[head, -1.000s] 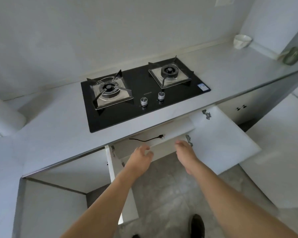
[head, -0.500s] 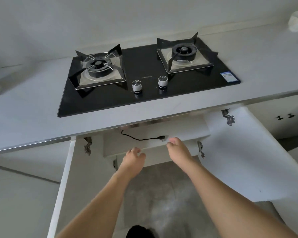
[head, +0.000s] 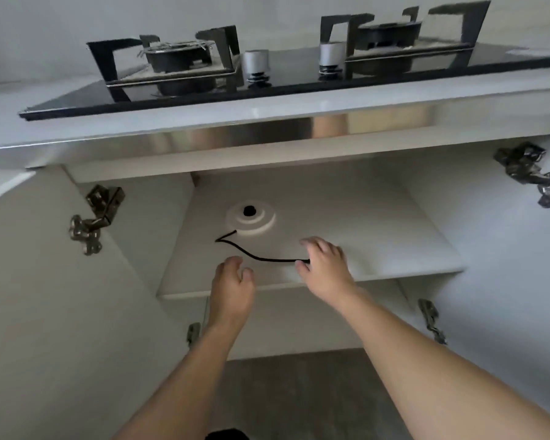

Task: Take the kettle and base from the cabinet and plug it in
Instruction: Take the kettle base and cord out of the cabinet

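My right hand (head: 326, 265), just right of frame centre, has its fingers spread and slightly bent over the near end of the black cord (head: 261, 258); thumb and forefinger flank the plug end, but I cannot tell whether they have pinched it yet. My left hand (head: 232, 281), just left of centre, hangs loosely open at the front lip of the shelf (head: 394, 249) and holds nothing. From the right hand the cord runs left across the shelf, doubles back in a sharp bend, and ends at the white round base (head: 251, 219), which lies flat toward the rear, above and left of both hands. No kettle shows anywhere in the opened cabinet (head: 134, 223). Compared with half a second ago, the view has dropped below the counter edge: the stove (head: 267, 68) now sits edge-on across the top of the frame, the base has come into sight, and both hands have advanced onto the shelf. I judge retrieval of the base to be starting, cord first; the kettle remains to be found.
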Motion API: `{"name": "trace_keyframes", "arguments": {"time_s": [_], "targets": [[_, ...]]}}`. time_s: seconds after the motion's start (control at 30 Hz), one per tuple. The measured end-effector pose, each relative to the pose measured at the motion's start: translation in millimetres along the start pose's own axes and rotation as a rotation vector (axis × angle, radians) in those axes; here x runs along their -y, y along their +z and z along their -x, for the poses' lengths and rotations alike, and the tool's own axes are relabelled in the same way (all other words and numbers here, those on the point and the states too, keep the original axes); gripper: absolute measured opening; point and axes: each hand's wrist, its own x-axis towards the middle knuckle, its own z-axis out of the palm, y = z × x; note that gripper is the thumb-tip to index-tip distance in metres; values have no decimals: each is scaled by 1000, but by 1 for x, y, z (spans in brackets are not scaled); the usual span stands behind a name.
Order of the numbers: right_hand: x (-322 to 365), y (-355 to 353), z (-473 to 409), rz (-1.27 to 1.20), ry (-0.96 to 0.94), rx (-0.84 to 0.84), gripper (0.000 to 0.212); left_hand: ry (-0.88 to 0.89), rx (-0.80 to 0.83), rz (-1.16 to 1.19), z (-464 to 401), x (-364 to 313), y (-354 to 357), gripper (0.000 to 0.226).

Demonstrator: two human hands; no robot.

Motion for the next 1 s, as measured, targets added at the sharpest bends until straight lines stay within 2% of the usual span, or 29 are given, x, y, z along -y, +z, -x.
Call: {"name": "trace_keyframes", "arguments": {"time_s": [0.13, 0.23, 0.3, 0.4, 0.57, 0.67, 0.8, 0.9, 1.0], "targets": [[1, 21, -19, 151, -71, 125, 75, 138, -248, -169, -15, 3, -9, 32], [3, 31, -31, 199, -115, 176, 80, 232, -347, -276, -37, -13, -19, 32], [3, 39, -40, 249, -133, 194, 77, 243, -295, -355, -62, -24, -22, 37], [-4, 59, -41, 399, -225, 150, 69, 122, -112, -552, -108, -35, -14, 47], [-16, 78, -44, 348, -232, 19, 70, -52, 156, -760, -161, -19, 23, 53], [-17, 82, -48, 307, -212, 19, 73, -132, 170, -826, -174, 3, 38, 52], [-18, 80, -50, 283, -195, 31, 72, -59, 78, -754, -174, 25, 47, 37], [-20, 81, -48, 281, -192, 31, 67, 26, 110, -742, -175, 35, 47, 26], [-21, 83, -46, 289, -190, 19, 66, 87, 142, -754, -173, 36, 44, 30]]}}
